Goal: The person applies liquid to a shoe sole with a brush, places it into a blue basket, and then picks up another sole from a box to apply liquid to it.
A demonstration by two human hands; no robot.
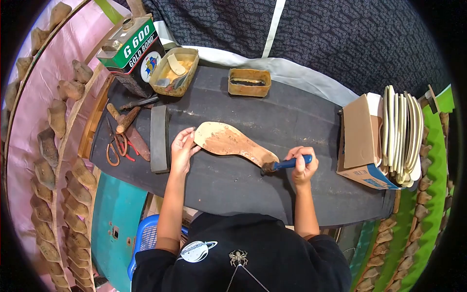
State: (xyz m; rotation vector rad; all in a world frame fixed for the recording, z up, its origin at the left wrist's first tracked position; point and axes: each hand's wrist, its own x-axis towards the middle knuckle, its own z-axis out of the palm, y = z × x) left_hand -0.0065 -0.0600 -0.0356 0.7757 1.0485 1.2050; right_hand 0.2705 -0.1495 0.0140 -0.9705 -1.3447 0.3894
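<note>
one sole (228, 140), glossy and brown-smeared over pale tan, slants across the dark table (214, 190), wide end left; the left hand (183, 148) pinches it, the right hand (303, 164) grips a blue-handled brush (292, 163)

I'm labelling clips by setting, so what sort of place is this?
Probably a shoemaker's workshop: brown foot-shaped lasts line both sides, the left hand holds a flat tan sole-shaped piece, and an open brown cardboard box holds upright, flat pale pieces.
</note>
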